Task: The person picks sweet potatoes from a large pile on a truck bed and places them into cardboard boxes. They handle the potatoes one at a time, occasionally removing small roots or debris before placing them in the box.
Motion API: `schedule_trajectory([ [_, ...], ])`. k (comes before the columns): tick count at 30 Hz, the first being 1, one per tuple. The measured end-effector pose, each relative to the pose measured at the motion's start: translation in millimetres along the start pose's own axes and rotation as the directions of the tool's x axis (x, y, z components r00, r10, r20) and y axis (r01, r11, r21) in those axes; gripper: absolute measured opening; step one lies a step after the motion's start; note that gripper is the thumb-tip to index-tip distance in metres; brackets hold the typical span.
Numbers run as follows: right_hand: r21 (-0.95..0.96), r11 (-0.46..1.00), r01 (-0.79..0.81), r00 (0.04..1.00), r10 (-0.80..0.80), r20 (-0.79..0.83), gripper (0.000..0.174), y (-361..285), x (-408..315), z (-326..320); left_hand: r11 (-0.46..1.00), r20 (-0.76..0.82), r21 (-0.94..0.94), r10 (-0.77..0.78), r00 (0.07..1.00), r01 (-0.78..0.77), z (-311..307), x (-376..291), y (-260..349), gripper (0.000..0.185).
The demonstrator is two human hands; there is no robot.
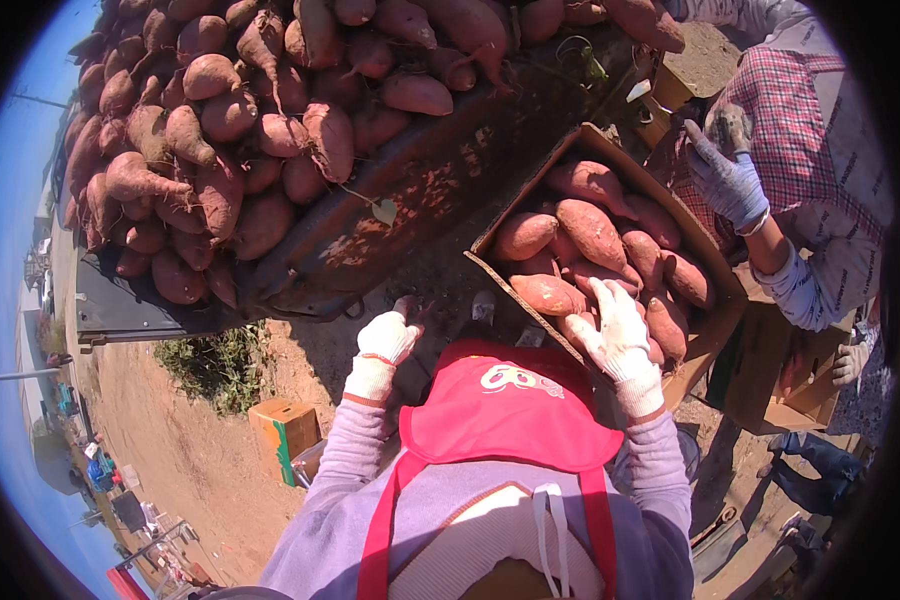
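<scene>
My left hand (388, 334), in a white knit glove, is closed around a small reddish sweet potato (406, 306) whose end sticks out above the fingers, beside the rusty metal edge of a truck bed (390, 217). My right hand (613, 330), gloved in white too, rests with fingers spread on sweet potatoes in an open cardboard box (495, 279); whether it grips one cannot be told. Many sweet potatoes (592, 232) fill that box. A large heap of sweet potatoes (195, 165) lies on the truck bed at the upper left.
A co-worker in a checked apron (784, 127) stands right of the box, one gloved hand (727, 180) close to its edge. More cardboard boxes (757, 382) stand at the lower right. A closed carton (281, 431) sits on the dirt ground, near green plants (214, 367).
</scene>
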State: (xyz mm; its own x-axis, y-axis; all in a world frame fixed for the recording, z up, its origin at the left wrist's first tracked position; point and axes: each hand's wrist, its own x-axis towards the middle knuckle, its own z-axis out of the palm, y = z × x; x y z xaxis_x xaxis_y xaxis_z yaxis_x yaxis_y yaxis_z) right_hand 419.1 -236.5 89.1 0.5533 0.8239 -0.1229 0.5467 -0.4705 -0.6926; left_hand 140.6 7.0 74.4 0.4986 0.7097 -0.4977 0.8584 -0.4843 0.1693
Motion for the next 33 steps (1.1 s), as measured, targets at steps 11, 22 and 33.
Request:
schedule_trajectory([
  [11, -0.258, 0.959, 0.115, 0.985, -0.144, -0.099, 0.054, 9, 4, 32, 0.871, -0.335, -0.291, 0.294, 0.895, -0.395, -202, -24, 47, 0.033],
  [22, -0.160, 0.987, -0.018, 0.989, -0.005, -0.145, 0.050, 12, 5, 41, 0.999, -0.887, 0.044, 0.038, 0.460, 0.003, -509, 110, 25, 0.058],
  [33, 0.080, 0.947, -0.313, 0.761, 0.300, -0.576, 0.031, -23, -33, 25, 0.894, -0.774, 0.202, -0.105, 0.625, 0.400, -580, 227, 63, 0.074],
])
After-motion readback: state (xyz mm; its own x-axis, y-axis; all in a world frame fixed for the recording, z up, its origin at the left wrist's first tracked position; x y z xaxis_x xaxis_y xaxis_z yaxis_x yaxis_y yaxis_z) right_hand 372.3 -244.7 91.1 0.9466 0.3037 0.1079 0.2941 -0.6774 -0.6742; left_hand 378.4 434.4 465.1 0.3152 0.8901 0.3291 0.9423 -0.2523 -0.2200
